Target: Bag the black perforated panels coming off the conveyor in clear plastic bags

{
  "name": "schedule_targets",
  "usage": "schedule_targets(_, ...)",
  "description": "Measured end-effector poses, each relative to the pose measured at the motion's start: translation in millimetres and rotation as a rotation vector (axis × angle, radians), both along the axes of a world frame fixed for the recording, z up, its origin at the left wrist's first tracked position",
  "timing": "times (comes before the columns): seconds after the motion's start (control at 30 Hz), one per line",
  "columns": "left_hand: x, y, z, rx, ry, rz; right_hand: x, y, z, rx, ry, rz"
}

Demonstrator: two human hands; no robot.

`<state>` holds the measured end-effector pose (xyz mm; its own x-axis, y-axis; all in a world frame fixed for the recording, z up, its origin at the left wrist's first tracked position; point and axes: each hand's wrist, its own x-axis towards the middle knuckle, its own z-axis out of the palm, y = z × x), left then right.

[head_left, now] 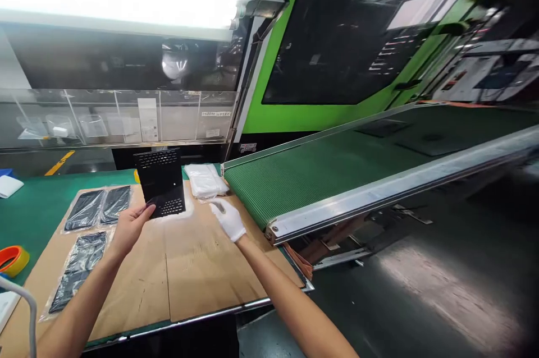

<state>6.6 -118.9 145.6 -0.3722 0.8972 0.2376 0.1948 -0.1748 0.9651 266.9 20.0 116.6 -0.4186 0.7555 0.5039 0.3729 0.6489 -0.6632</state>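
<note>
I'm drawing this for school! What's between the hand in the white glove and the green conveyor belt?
In the head view, a strip of brown cardboard lies between the gloved right hand and the green conveyor belt. Nothing else sits there.

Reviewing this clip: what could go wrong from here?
The black perforated panel is held by one lower corner in the ungloved left hand, so it might slip or pick up fingerprints. The folded white plastic bags lie close to the green conveyor belt and could get knocked onto it.

A black perforated panel [160, 178] stands tilted, slotted at both ends.
</note>
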Motion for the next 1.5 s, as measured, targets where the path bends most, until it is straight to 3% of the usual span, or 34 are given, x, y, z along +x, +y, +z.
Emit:
schedule_targets(0.13,25,-2,6.4,-0.044,-0.077,-0.116,-13,-14,33.5,-0.356,0.221,0.375)
schedule_targets(0.23,32,-8,11.7,-0.055,-0.145,-0.218,-29,-31,38.6,-0.591,0.37,0.461)
schedule_targets(0.47,19,-29,10.1,-0.049,-0.06,-0.419,-33,-42,42.9,-0.546,0.432,0.453)
schedule_targets(0.8,21,-24,2.0,0.016,-0.129,-0.196,-38,-50,48.7,-0.577,0.297,0.601)
schedule_targets(0.93,25,-22,1.3,0.034,-0.309,-0.201,-40,-51,48.0,-0.575,0.359,0.571)
schedule_targets(1.07,25,-19,-1.6,0.057,-0.425,-0.163,-40,-45,44.0,-0.578,0.422,0.391)
schedule_targets(1.3,22,-12,-14.3,0.075,-0.413,-0.032,-49,-42,31.5,-0.482,0.525,0.206)
schedule_targets(1.5,21,-5,-20.8,0.144,-0.424,0.007,-63,-47,26.1,-0.347,0.553,0.172)
